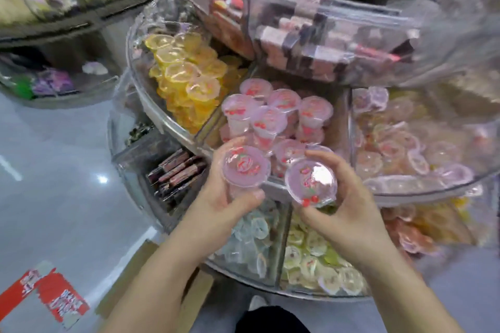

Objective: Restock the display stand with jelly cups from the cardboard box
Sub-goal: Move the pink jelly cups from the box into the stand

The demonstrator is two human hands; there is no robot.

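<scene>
At display stand [173,127] rim: left hand [230,197] gripping one pink jelly cup [245,166], right hand [341,197] gripping another [311,182]; risking toppling heaped cups [270,116] if setting down carelessly; blurring.

Nothing legible here: the red-and-white carton [51,296] on the floor carries white lettering too blurred to read, and the pink jelly cup lids [244,166] show only fruit pictures.

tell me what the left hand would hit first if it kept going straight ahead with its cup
Probably the stacked pink jelly cups in the middle compartment, just beyond the left hand and its pink cup; depth is hard to judge.
</scene>
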